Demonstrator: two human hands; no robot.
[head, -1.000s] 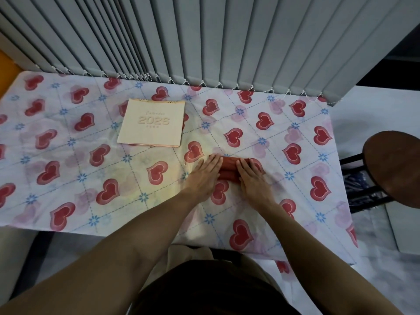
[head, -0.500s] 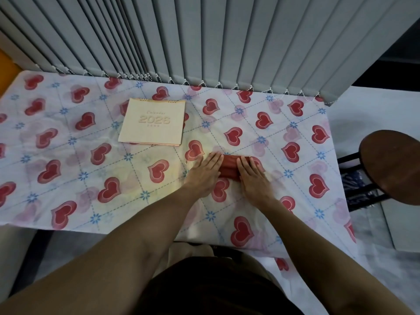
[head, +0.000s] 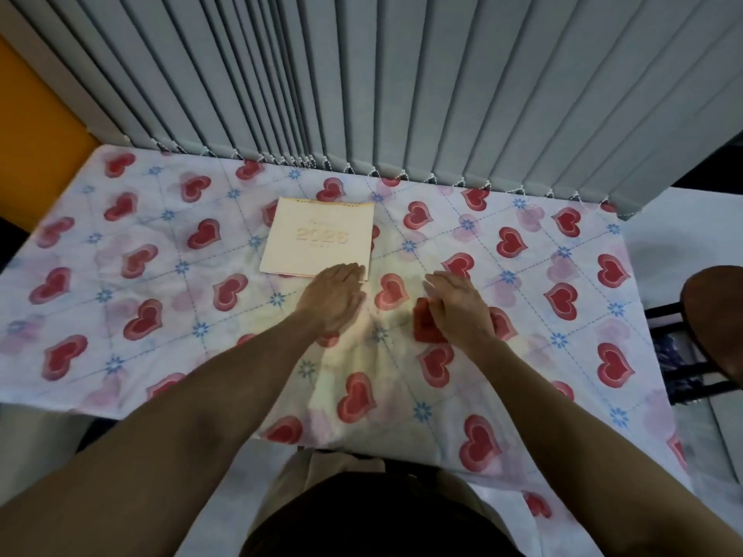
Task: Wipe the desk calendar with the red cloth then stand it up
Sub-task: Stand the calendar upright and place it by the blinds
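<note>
The cream desk calendar point(head: 317, 239), marked 2026, lies flat on the heart-patterned tablecloth point(head: 161, 283) toward the back middle. My left hand point(head: 333, 299) is open and flat, its fingertips reaching the calendar's near right corner. The folded red cloth point(head: 427, 329) lies to the right of it. My right hand point(head: 458, 307) covers most of the cloth, with the thumb and fingers closed around it. Only the cloth's left end shows.
Grey vertical blinds point(head: 402, 94) hang along the table's far edge. A brown round stool point(head: 719, 315) stands off the right end of the table. An orange wall point(head: 36, 126) is at the far left. The near table edge runs just ahead of my body.
Both hands lay flat side by side on the red cloth. My left hand has left it and moved up and left to the calendar's near corner, while my right hand stays on the cloth.
</note>
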